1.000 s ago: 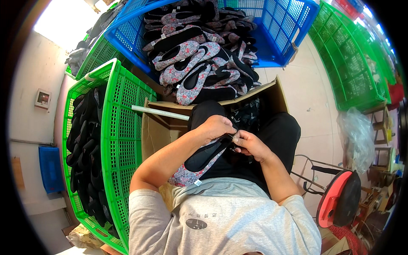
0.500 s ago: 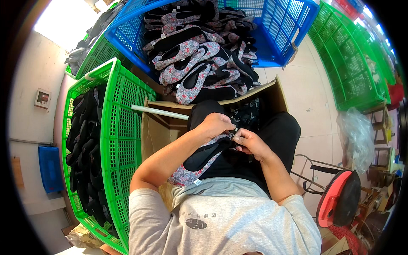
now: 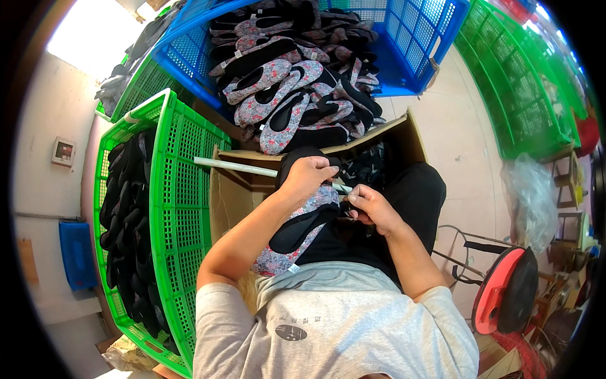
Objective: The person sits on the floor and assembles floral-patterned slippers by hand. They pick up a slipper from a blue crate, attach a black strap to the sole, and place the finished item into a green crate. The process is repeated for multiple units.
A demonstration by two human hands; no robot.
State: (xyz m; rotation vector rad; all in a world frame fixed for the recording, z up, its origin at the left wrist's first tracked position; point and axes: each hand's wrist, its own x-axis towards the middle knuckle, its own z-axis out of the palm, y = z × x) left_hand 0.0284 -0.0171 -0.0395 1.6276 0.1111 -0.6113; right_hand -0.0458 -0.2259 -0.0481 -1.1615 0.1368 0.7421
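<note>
One flowered slipper (image 3: 298,232) lies on the person's lap, fully shaped; its toe end seems unfinished. Whether the heaped slippers (image 3: 284,104) beyond are done or waiting, I cannot tell. The left hand (image 3: 310,176), fingers curled, is at the toe; the right hand (image 3: 371,207) is pinched narrow just right of it. Their grip is unclear.

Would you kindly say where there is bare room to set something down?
Bare floor lies between the cardboard box and the rightmost green crate; the blue crate's right end has room. Crowded: the shoe pile; the lap with floral footwear, left hand and right hand.
</note>
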